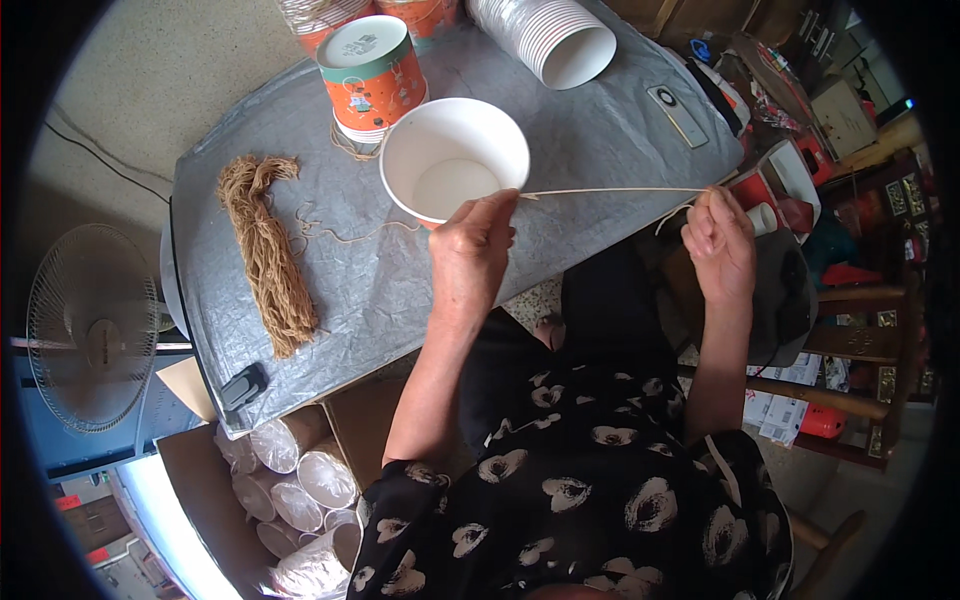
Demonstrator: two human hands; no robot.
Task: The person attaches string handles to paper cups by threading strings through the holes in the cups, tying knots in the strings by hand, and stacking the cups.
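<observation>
Left hand (472, 240) is closed in a pinch at the near-right rim of the white-lined bucket (455, 150), thumb and fingers on the string (615, 190) there. Can't tell if the string is fixed to the bucket; the fingers cover that spot. Right hand (722, 240) is curled nearly into a fist, out past the near edge of the worktop (370, 310), gripping the other part of the string. String runs taut and almost straight between the two hands; a loose bit hangs beside the right hand.

Bucket is upright, mouth up, near the middle of the worktop's near edge. Hank of brown twine (265, 260) lies along the left edge, with a thin loose strand trailing toward the bucket. Small black object (242, 387) sits at the near-left corner. Orange-and-green bucket stack (375, 95) stands upside down just behind the white-lined bucket. Row of nested white buckets (560, 50) lies on its side at the far edge. Flat silver object (677, 117) is near the right corner. Cardboard box (200, 490) with wrapped buckets (325, 475) stands below the near-left corner; fan (95, 320) is off the left edge.
</observation>
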